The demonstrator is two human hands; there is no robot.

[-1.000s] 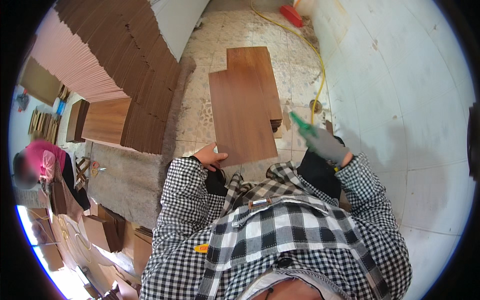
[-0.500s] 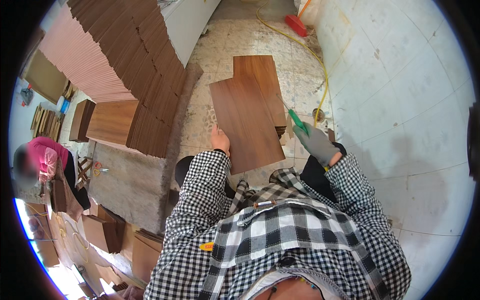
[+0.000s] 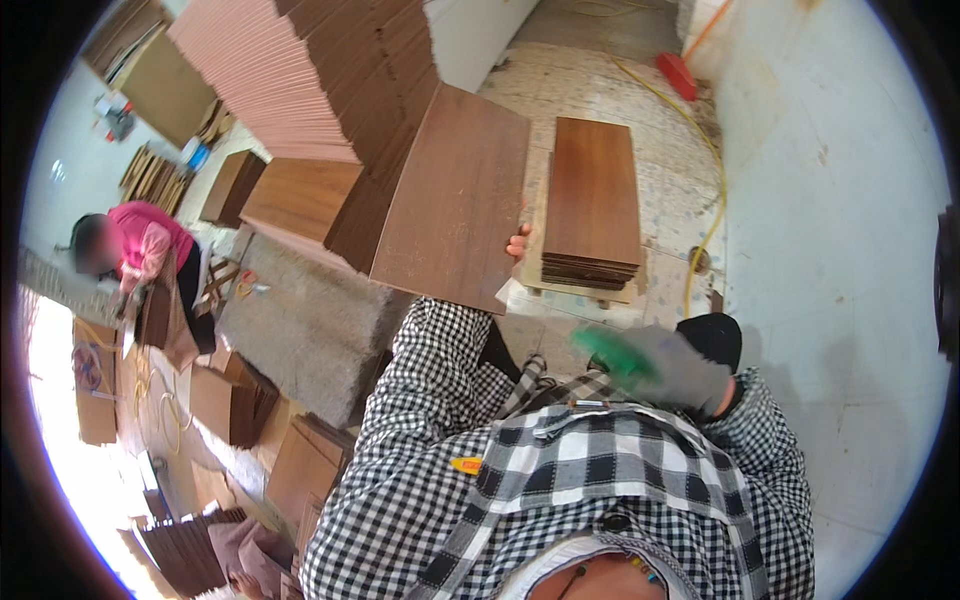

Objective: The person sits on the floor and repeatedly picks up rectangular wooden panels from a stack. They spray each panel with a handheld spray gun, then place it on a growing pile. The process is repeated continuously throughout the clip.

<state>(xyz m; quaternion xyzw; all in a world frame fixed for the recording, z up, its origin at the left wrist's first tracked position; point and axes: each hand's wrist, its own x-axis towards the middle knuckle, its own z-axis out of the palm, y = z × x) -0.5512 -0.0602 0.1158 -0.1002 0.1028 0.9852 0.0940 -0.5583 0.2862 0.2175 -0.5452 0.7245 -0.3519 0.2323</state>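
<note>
A brown wood-grain plank point(image 3: 455, 200) is tilted up in my left hand point(image 3: 519, 241). Bare fingertips curl round its right edge, while the rest of that hand is hidden behind it. Pale specks and scuffs mark the plank's face. Close to my lap, my gloved right hand point(image 3: 680, 365) is closed round a green-handled tool point(image 3: 612, 358). Motion blurs this tool, and its thin shaft cannot be made out now. Just beyond my hands, a low stack of planks point(image 3: 592, 190) rests on a pale base on the tiled floor.
Tall plank piles point(image 3: 365, 80) rise at the far left beside a rough grey slab point(image 3: 300, 325). A yellow hose point(image 3: 716, 165) runs along the right wall point(image 3: 830, 250) near a red dustpan-like object point(image 3: 677, 76). At left, a person in pink point(image 3: 155, 240) bends over boards.
My left hand has lifted the plank off the stack and moved it left, tilting it up. My right hand has drawn the green-handled tool back toward my body. The view has shifted left.
</note>
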